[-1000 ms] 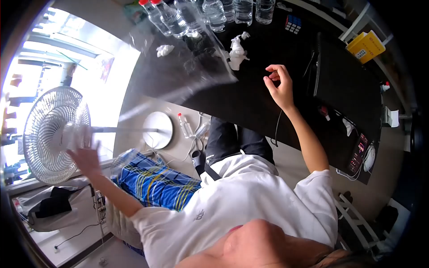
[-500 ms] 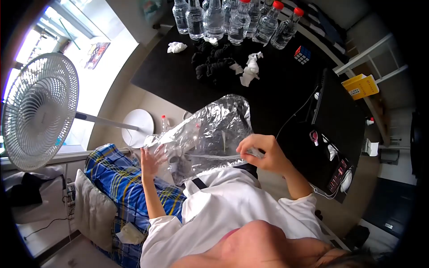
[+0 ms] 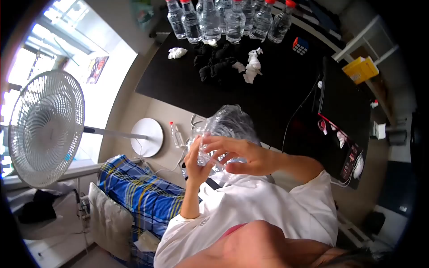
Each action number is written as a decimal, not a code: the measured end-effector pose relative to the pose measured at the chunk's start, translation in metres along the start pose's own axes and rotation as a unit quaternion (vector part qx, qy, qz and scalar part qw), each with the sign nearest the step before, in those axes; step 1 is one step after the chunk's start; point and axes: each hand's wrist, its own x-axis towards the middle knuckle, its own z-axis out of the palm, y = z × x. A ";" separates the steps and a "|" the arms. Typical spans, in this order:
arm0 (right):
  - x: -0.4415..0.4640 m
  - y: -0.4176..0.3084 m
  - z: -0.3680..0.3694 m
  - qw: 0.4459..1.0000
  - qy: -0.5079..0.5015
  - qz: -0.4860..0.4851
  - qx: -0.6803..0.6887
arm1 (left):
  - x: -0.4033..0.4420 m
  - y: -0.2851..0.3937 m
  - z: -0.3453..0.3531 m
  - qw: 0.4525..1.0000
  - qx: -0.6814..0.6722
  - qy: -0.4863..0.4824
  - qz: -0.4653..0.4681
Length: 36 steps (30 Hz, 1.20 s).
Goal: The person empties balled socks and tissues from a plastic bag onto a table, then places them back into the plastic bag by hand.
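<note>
A clear, crinkled plastic bag (image 3: 232,124) is bunched up in front of my chest, against the near edge of the black table. My left hand (image 3: 195,163) grips its left side with the fingers pointing up. From the right, my right hand (image 3: 246,154) reaches across with curved fingers on the plastic, its fingertips meeting those of my left hand. Part of the bag is hidden behind my hands.
Several clear bottles with red caps (image 3: 234,22) stand at the table's far edge. Nearer are black cloth bundles (image 3: 216,62), crumpled white pieces (image 3: 253,67) and a puzzle cube (image 3: 300,45). A fan (image 3: 47,127) stands left; a bottle (image 3: 176,134) is on the floor.
The bag was spread wide between my hands and is now gathered into a smaller bunch. My left hand moved right and my right hand moved left until they met.
</note>
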 end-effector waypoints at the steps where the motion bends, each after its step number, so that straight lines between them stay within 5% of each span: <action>1: -0.002 -0.005 -0.002 0.998 0.030 -0.036 -0.048 | -0.004 -0.001 0.000 0.999 -0.020 0.006 -0.033; 3: -0.009 -0.020 -0.019 0.990 0.060 -0.085 -0.100 | 0.003 0.006 -0.005 1.000 -0.005 -0.004 -0.030; 5: -0.016 -0.037 -0.041 0.960 0.195 -0.125 -0.161 | 0.008 0.001 -0.006 0.998 -0.047 0.043 0.021; 9: -0.001 -0.011 -0.122 0.799 0.379 -0.151 -0.442 | 0.012 0.002 -0.012 0.993 -0.082 0.079 0.011; 15: 0.020 0.088 -0.200 0.594 0.358 0.013 -0.720 | 0.012 0.006 -0.013 0.990 -0.093 0.106 0.001; 19: 0.019 0.076 -0.192 0.665 0.409 0.019 -0.624 | 0.010 0.006 -0.016 0.991 -0.079 0.111 -0.005; 21: 0.020 0.055 -0.187 0.628 0.438 -0.040 -0.643 | 0.009 0.002 -0.016 0.991 -0.078 0.113 -0.013; 23: 0.018 0.033 -0.188 0.688 0.433 -0.112 -0.571 | 0.016 -0.003 -0.013 0.990 -0.078 0.114 -0.015; 25: 0.016 0.009 -0.169 0.806 0.392 -0.232 -0.379 | 0.018 -0.006 -0.010 0.991 -0.081 0.104 -0.020; 27: -0.001 -0.016 -0.140 0.940 0.255 -0.172 -0.150 | 0.025 -0.005 -0.005 0.991 -0.085 0.102 -0.010; 29: -0.009 -0.038 -0.126 0.886 0.107 -0.268 -0.363 | 0.033 -0.003 0.002 0.991 -0.095 0.098 0.010; 31: -0.014 -0.043 -0.097 0.914 0.041 -0.226 -0.335 | 0.037 0.001 0.010 0.990 -0.100 0.101 0.012; 34: -0.016 -0.035 -0.077 0.890 0.042 -0.217 -0.400 | 0.037 0.008 0.015 0.992 -0.083 0.097 -0.001; 36: -0.016 -0.034 -0.076 0.825 0.061 -0.244 -0.506 | 0.033 0.006 0.017 0.991 -0.089 0.097 -0.012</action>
